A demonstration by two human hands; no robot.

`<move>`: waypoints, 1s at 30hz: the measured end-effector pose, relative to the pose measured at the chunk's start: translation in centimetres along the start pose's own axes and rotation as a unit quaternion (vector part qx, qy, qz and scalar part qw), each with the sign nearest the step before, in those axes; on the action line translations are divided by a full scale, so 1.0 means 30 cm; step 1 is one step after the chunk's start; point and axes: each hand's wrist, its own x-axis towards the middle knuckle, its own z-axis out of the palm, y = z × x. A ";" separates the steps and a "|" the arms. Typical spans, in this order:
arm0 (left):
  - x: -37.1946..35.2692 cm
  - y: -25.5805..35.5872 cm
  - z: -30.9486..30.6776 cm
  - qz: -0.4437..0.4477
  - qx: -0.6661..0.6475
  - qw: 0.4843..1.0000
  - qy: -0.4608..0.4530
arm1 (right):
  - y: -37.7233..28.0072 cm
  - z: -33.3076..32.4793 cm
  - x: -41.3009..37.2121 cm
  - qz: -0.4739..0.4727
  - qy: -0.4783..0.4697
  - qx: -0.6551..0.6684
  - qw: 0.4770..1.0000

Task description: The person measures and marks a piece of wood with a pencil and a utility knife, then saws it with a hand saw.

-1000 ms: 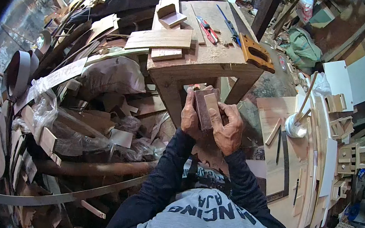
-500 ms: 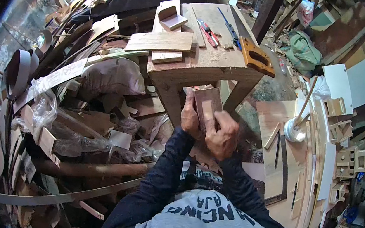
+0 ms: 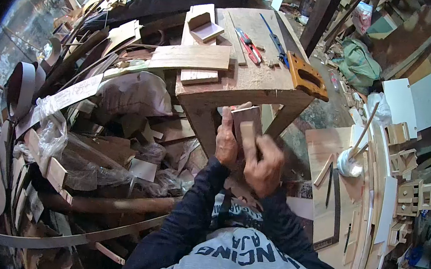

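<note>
At the frame centre, just under the workbench [image 3: 243, 84], the left hand [image 3: 227, 141] is grasping a dark wooden block [image 3: 247, 118], while the right hand [image 3: 265, 165] is gripping a small pale piece [image 3: 249, 135] and pressing it on the block's face (sanding, I judge). A next stroke is needing a steady left grip.

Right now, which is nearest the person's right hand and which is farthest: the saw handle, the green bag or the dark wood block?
From the right hand, in the head view:
1. dark wood block: right at the hand, just in front.
2. saw handle: on the bench's right corner.
3. green bag: on the floor past the bench, far right.
</note>
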 end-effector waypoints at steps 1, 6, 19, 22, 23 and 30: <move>-0.026 0.013 0.001 -0.022 0.078 0.997 -0.003 | 0.013 0.003 0.053 0.026 -0.012 -0.015 0.999; -0.060 0.054 -0.019 -0.025 0.102 0.994 -0.044 | 0.064 -0.029 0.235 0.261 -0.038 0.483 0.835; 0.004 0.228 -0.114 0.001 0.207 0.977 -0.050 | 0.020 0.074 0.282 0.313 -0.029 0.729 0.608; 0.024 0.276 -0.120 -0.001 0.238 0.969 -0.068 | 0.022 0.102 0.290 0.336 0.021 0.746 0.574; 0.032 0.286 -0.124 -0.005 0.248 0.966 -0.074 | 0.022 0.112 0.294 0.339 0.030 0.757 0.559; 0.080 0.288 -0.171 -0.038 0.233 0.965 -0.116 | 0.000 0.170 0.324 0.343 0.055 0.832 0.433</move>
